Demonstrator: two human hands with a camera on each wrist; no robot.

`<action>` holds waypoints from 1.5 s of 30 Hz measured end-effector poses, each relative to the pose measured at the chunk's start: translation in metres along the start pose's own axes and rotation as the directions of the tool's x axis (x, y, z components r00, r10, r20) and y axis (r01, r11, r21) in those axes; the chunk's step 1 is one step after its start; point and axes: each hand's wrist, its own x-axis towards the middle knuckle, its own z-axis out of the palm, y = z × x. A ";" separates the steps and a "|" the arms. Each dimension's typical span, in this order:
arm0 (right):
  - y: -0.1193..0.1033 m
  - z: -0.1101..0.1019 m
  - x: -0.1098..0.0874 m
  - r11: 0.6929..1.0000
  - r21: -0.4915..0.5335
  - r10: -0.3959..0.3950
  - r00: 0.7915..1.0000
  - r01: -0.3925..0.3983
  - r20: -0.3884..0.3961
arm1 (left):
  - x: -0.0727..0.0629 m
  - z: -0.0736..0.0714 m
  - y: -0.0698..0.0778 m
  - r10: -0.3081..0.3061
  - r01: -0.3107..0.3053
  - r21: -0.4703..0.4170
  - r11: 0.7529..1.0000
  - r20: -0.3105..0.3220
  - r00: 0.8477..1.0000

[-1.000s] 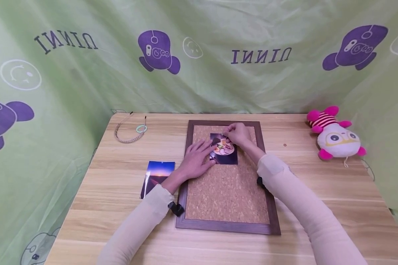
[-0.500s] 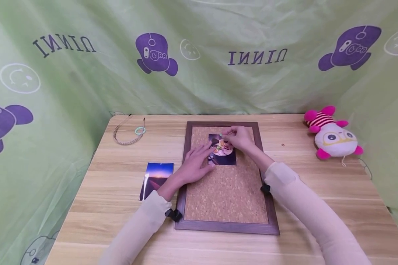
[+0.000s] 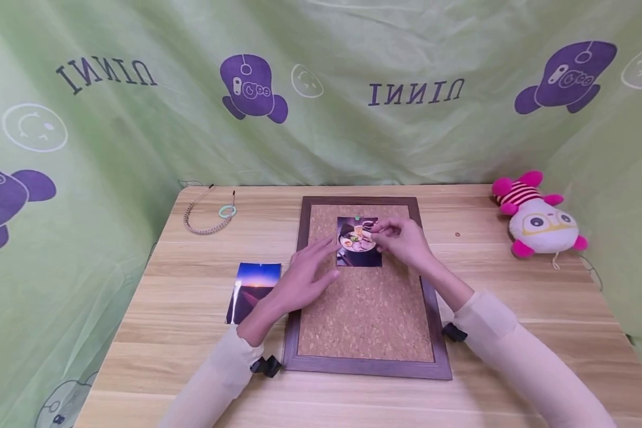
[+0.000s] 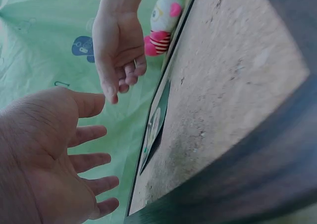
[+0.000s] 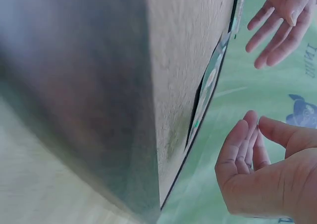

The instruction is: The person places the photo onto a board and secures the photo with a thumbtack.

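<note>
A food photo [image 3: 359, 244] lies on the upper part of a framed cork board [image 3: 366, 315]. At its top edge sits a small green push pin [image 3: 357, 218]. My right hand [image 3: 403, 242] is above the photo's right side, its fingers loosely bent. In the right wrist view, the right hand [image 5: 267, 169] has thumb and index tips close together with nothing showing between them. My left hand [image 3: 305, 276] is over the board's left side with fingers extended toward the photo. The left wrist view shows the left hand [image 4: 54, 154] raised off the cork, fingers spread and holding nothing.
A sunset photo [image 3: 257, 278] lies on the wooden table [image 3: 182, 309] left of the board. Behind it are a beaded band [image 3: 205, 230] and a mint-green ring [image 3: 227, 211]. A pink and white plush toy [image 3: 543, 223] and a small brown ring [image 3: 457, 234] are at right.
My right hand has left the photo's top edge and drawn back toward the right and nearer me, leaving the green push pin visible there. The left hand has lifted off the photo and shifted slightly left.
</note>
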 end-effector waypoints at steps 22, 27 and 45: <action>0.026 -0.037 -0.088 0.980 0.200 -0.019 1.000 0.015 0.016 | -0.080 -0.002 -0.006 -0.079 0.058 -0.092 0.994 -0.242 0.967; 0.036 -0.044 -0.104 0.987 0.161 -0.005 1.000 0.003 0.007 | -0.097 -0.008 -0.012 -0.152 0.115 -0.140 0.984 -0.301 0.941; 0.069 -0.068 -0.134 0.993 0.110 0.031 0.992 -0.044 0.119 | -0.128 -0.036 -0.046 -0.406 0.304 -0.277 0.911 -0.485 0.774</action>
